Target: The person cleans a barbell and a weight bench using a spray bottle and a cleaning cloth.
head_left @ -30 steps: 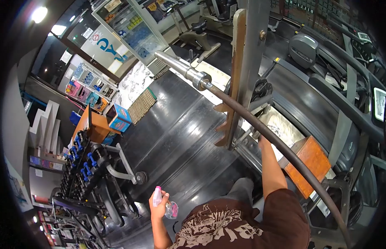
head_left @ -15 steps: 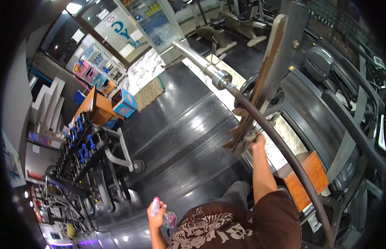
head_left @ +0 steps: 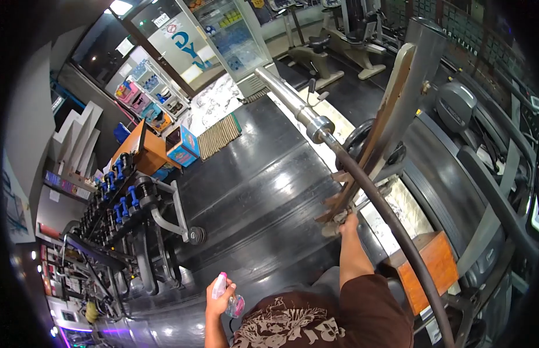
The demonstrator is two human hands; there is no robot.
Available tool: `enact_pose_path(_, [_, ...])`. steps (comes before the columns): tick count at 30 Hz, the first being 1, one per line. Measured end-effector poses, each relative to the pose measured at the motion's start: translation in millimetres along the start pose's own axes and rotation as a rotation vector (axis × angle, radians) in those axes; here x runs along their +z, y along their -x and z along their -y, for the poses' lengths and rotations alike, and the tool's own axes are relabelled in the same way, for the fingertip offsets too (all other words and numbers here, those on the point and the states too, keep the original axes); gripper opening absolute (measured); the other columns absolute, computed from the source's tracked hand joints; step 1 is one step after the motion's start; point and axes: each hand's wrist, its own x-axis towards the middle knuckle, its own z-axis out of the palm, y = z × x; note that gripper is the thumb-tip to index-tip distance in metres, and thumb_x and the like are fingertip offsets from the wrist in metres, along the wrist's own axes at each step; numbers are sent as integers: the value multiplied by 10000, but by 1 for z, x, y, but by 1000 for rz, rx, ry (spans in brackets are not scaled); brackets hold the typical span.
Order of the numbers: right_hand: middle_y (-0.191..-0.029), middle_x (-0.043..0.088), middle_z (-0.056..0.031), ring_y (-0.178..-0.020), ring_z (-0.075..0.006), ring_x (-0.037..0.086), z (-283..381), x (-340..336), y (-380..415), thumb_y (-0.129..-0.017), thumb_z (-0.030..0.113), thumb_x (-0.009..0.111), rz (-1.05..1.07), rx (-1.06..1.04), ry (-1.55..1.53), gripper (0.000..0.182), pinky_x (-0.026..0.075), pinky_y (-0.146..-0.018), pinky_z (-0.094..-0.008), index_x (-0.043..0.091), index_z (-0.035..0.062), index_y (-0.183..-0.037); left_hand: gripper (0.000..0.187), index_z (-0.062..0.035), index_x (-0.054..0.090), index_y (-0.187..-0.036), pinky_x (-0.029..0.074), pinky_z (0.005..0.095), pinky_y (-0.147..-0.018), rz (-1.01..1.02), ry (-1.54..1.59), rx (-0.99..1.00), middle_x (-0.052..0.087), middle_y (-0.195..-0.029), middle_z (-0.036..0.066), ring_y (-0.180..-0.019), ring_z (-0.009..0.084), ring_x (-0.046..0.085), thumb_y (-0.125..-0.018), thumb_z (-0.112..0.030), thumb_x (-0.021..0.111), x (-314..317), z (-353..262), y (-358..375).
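My left hand [head_left: 218,297] holds a clear spray bottle [head_left: 230,300] with a pink top, low beside my brown shirt. My right hand [head_left: 349,223] reaches forward with a small grey cloth [head_left: 333,229] in it. The cloth is pressed against the lowest rusty hooks [head_left: 339,204] of the squat rack upright [head_left: 406,93]. A long barbell [head_left: 362,180] rests on the rack and runs diagonally just right of my right arm; its steel sleeve [head_left: 284,90] points to the far left.
A dumbbell rack [head_left: 127,214] with blue and black weights stands at the left. An orange wooden box [head_left: 430,268] sits by my right side. A treadmill [head_left: 455,174] lies at the right, a drinks fridge [head_left: 232,35] and exercise bikes at the back. The floor [head_left: 252,191] is black rubber.
My right hand has come down from beside the barbell to the rack's lowest hooks. My view has shifted, so the rack and barbell sit further right. The left hand still holds the bottle.
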Motion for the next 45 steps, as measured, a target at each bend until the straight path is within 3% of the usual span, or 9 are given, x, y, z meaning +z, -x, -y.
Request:
enact_pose_path(12, [-1223,659,-98,-1149,-259,626,94,39,186,-1052,256,451,303,-324,-81,335,483,-1014,-428,623,25,-1224,145,8,605,-952,497,287,-566,145,-17,-61,639,-776,60,-593,137,622,-866,6,723,21,6,-23])
enact_pose_path(15, [-1055,690,-92,-940,-257,671,99,15,150,-1046,322,474,163,-495,-54,342,529,-859,-417,626,53,-1191,147,9,605,-961,501,291,-565,136,25,-24,643,-789,64,-595,141,626,-868,6,720,18,1,-21])
enact_pose_path(21, [-738,634,-87,-610,-250,626,36,-1,42,-1011,216,433,9,-118,30,234,502,-534,-388,589,87,-1128,163,8,608,-971,511,299,-562,80,19,2,643,-793,63,-587,150,626,-862,-8,729,2,7,-5])
enact_pose_path(22, [-924,644,-78,-760,-254,657,22,7,36,-987,170,470,216,-90,34,189,542,-632,-421,613,69,-1059,165,7,609,-971,510,300,-563,73,17,1,642,-789,62,-588,149,626,-861,-12,730,-1,8,-2])
enact_pose_path(27, [-924,631,-102,-828,-265,632,55,80,117,-980,106,429,-145,-118,95,199,527,-690,-418,610,53,-1043,167,12,619,-973,505,301,-570,70,87,-10,640,-769,61,-593,148,628,-858,-30,733,-12,20,4])
enact_pose_path(34, [-1149,682,-119,-997,-255,656,126,73,228,-1015,235,543,644,-241,-182,322,544,-888,-407,623,21,-1242,157,10,602,-967,503,310,-561,198,74,-20,621,-773,59,-594,161,629,-852,-14,706,6,28,-24])
enact_pose_path(37, [-1123,680,-108,-930,-236,661,144,46,213,-991,259,565,520,-351,-189,355,561,-775,-357,631,12,-1237,165,9,601,-971,508,310,-569,248,124,33,629,-795,68,-607,162,636,-854,-7,717,22,15,-36])
enact_pose_path(41, [-1151,680,-126,-1000,-252,669,151,6,193,-1005,204,501,1180,-99,-180,332,564,-850,-366,614,6,-1247,165,17,635,-975,520,301,-555,258,184,99,658,-840,78,-619,147,638,-855,-2,747,30,16,-48])
enact_pose_path(45, [-1186,681,-121,-1064,-277,666,117,4,247,-1036,234,442,195,-225,-63,351,525,-953,-424,623,17,-1243,155,7,638,-977,524,290,-561,280,146,145,668,-827,62,-625,124,626,-873,-34,745,41,12,-54])
